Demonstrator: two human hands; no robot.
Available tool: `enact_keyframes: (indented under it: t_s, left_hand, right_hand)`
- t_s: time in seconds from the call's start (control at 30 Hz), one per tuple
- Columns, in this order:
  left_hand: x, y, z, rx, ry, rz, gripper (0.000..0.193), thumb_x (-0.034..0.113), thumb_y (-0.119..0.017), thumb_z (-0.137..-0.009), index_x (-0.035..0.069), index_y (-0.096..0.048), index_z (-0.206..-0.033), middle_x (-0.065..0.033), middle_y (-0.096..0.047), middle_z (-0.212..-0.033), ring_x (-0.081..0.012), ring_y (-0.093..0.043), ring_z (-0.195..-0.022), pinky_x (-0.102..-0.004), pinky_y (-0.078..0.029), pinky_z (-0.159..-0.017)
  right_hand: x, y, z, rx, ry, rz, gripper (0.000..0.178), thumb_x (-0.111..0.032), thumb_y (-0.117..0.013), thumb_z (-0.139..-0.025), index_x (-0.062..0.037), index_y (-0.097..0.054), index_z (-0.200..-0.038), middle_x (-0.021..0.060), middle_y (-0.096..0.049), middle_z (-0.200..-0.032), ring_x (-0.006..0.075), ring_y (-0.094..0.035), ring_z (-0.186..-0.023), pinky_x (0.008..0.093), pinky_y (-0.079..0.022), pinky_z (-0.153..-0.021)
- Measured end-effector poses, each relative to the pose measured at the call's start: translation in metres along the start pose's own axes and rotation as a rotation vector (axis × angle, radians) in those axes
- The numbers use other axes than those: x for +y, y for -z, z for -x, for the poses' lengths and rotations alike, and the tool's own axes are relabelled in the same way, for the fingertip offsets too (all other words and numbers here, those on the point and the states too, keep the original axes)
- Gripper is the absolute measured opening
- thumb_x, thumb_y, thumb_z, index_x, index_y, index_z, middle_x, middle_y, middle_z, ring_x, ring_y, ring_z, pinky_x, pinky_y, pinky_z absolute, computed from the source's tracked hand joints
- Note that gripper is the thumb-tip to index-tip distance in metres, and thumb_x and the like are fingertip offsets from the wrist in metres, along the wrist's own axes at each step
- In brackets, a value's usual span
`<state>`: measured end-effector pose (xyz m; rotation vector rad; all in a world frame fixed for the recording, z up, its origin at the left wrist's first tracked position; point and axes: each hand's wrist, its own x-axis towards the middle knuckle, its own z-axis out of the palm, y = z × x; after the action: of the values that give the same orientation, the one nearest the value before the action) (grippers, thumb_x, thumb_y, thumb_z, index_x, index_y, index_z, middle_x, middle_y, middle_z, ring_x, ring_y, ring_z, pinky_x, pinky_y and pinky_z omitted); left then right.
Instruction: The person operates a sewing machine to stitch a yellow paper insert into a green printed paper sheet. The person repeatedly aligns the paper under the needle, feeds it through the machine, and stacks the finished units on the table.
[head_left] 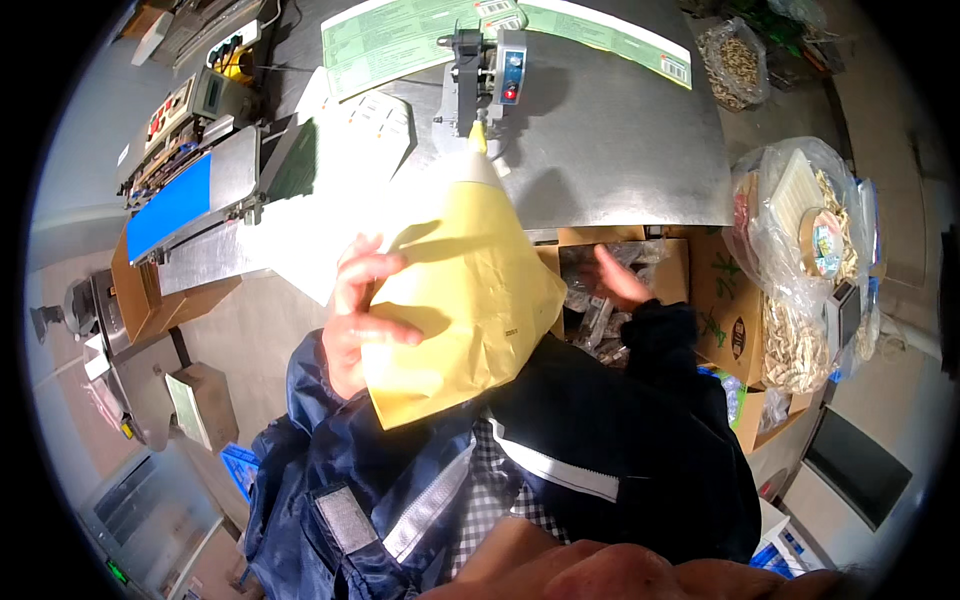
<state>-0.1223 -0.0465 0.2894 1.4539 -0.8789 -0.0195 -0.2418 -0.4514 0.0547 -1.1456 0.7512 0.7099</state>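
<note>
A large yellow paper sheet or bag [465, 290] slants up in front of my chest; which of the two it is, I cannot tell. My left hand [365, 305] holds it by the left edge, thumb and fingertips lying over its face with their shadows on it. Its pale, narrowing far end reaches toward a small grey benchtop device [490, 75] with a control panel. My right hand [620, 280] is off the sheet with fingers stretched out and nothing seen in them. It hovers over a cardboard box of clear-wrapped packets [600, 325].
Green printed sheets [390, 45] and white label sheets [370, 135] lie on the metal table [630, 150]. At left stands a machine with a blue plate [170, 210]. Bags of dried pale strips [797, 340] and a tape roll [825, 243] stand at right.
</note>
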Motion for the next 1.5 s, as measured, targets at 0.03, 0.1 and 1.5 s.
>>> enact_keyframes:
  t_s: [0.03,0.1,1.5]
  left_hand:
    - [-0.012,-0.005,0.003,0.034,-0.003,0.100,0.022,0.018,-0.085,-0.074,0.017,-0.070,-0.090,-0.0180,-0.045,-0.143,-0.0417,-0.022,-0.145,-0.0556,-0.017,-0.118]
    - [-0.012,-0.014,0.000,0.135,-0.009,0.140,0.022,0.016,-0.085,-0.073,0.016,-0.068,-0.087,-0.0189,-0.040,-0.147,-0.0398,-0.018,-0.148,-0.0540,-0.017,-0.119]
    - [-0.299,0.050,0.029,0.283,1.035,0.145,0.039,0.010,-0.063,-0.094,-0.004,-0.054,-0.129,-0.0093,-0.067,-0.107,-0.0142,-0.063,-0.091,-0.0265,-0.051,-0.083]
  right_hand:
    - [0.008,-0.018,0.000,-0.092,-0.014,-0.175,0.083,-0.065,-0.044,-0.096,-0.0061,-0.030,-0.152,0.0173,-0.036,-0.154,0.0314,-0.034,-0.142,0.0486,-0.030,-0.113]
    - [0.025,-0.052,-0.016,-0.275,0.055,-0.415,0.072,-0.056,-0.048,-0.099,-0.0040,-0.039,-0.148,0.0131,-0.044,-0.149,0.0275,-0.044,-0.135,0.0426,-0.038,-0.109]
    - [-0.104,0.076,-0.092,0.440,0.504,0.180,0.040,-0.004,-0.059,-0.096,-0.0035,-0.048,-0.134,0.0098,-0.065,-0.119,0.0169,-0.064,-0.103,0.0308,-0.052,-0.088]
